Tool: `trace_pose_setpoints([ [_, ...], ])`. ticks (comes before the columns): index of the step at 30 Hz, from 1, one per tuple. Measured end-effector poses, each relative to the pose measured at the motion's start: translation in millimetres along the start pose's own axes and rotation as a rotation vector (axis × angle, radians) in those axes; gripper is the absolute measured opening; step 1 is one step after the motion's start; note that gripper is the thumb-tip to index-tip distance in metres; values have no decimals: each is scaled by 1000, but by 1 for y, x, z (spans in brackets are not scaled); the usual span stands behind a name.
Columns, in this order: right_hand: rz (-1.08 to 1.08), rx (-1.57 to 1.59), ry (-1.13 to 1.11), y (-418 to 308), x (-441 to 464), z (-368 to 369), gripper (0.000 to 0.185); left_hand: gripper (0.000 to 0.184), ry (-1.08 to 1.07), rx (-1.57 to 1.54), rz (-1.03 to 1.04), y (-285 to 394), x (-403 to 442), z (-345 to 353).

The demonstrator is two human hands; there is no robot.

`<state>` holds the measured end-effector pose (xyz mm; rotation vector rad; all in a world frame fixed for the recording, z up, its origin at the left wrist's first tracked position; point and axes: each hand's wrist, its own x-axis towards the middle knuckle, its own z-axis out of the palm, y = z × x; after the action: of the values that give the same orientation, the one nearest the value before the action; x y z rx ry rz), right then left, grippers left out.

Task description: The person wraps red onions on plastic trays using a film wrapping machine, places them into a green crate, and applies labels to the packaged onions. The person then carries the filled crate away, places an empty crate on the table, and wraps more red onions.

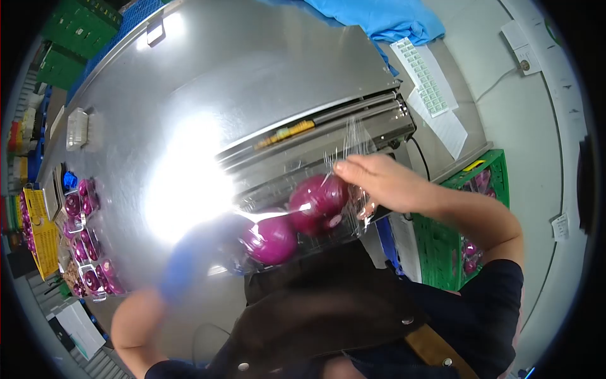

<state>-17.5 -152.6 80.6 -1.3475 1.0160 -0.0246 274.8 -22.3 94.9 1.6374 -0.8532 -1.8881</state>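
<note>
Pinching clear film [358, 136] at one end of a pack of purple onions [270, 241], the right hand [382, 182] has its thumb on top and its fingers curled down the side. The left hand [189, 260], in a blue glove, is a blur near the other end of the pack; I cannot tell whether its fingers are spread or closed. The onions sit side by side under shiny film, just in front of the person's dark apron [309, 309] and by the near edge of a metal wrapping machine [303, 136]. A wide steel table [271, 69] stretches away beyond, with a bright glare on it. Along its left side lie more onion packs [88, 243], and a clear tray [77, 129] farther up. On the right, a green crate [440, 252] holds packs of onions, and a sheet of labels [421, 76] lies near a blue cloth [391, 19].
</note>
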Motion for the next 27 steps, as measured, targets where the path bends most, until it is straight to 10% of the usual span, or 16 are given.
trace_pose_setpoints([
  [3, 14, 21, 138, 55, 5, 20, 45, 27, 38, -47, -43, -49, 22, 14],
  [6, -180, -206, 421, 90, 10, 39, 31, 21, 560, 119, 79, -76, 40, 45],
  [11, -435, -474, 853, 115, 29, 37, 32, 26, 938, 110, 559, -139, 69, 36],
  [12, -414, -493, 859, 118, 26, 32, 35, 29, 1010, 557, 651, -133, 59, 34],
  [20, 10, -328, 443, 179, -55, 28, 38, 44, 471, 407, -196, -202, -36, -12],
  [22, 177, -372, 287, 234, -50, 60, 35, 33, 294, 1135, 442, -293, -22, -19],
  [25, 225, -286, 252, 303, -9, 145, 27, 22, 478, 8, -192, -343, 15, 34],
  [27, 7, 40, 49, 254, 13, 164, 27, 21, 485, -362, -231, -353, 34, 66],
])
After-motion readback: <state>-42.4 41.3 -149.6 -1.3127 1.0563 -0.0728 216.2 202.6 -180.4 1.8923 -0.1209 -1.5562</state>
